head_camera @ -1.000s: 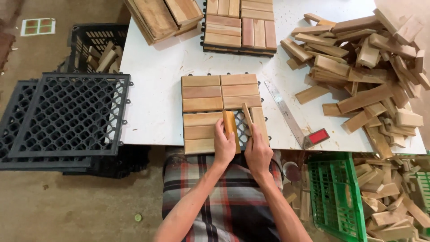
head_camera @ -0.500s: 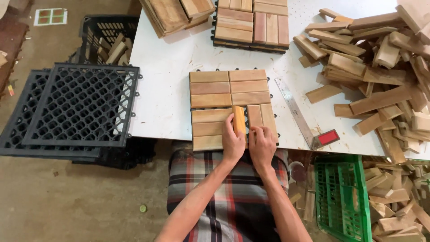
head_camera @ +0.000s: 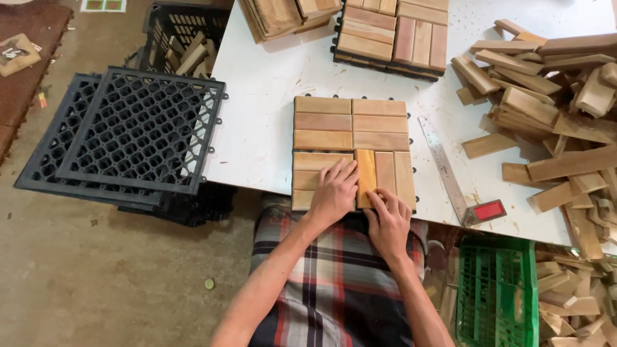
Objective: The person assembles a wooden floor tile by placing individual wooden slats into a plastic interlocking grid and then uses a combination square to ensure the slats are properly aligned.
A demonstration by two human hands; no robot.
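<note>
Wooden deck tile (head_camera: 352, 151) lies flat on the white surface (head_camera: 257, 128), right at its near edge, directly in front of both hands. Left hand (head_camera: 333, 193) rests flat w/ fingers spread on the lower-left slats, not gripping anything. Right hand (head_camera: 387, 217) sits just beside it to the right, fingers bent & pressing on the near end of a yellowish slat (head_camera: 366, 177); can't tell if it pinches the slat or only pushes down. That slat's long axis runs away from the person, near-to-far, parallel w/ the two slats to its right, while the slats under the left hand run crosswise. Right hand is the one on it; left is touching its left edge or v. close. Hands nearly side by side, not quite touching. Containers: black crate (head_camera: 177, 38) at far left beyond the surface holds loose wood offcuts; green crate (head_camera: 498, 295) at lower right, contents hard to see. Stack of black plastic grid bases (head_camera: 128, 135) sits left of the surface. Metal square w/ red handle (head_camera: 450, 173) lies right of the tile. Big heap of loose slats (head_camera: 553, 109) on the right; finished tiles (head_camera: 392, 32) stacked at the far edge.
</note>
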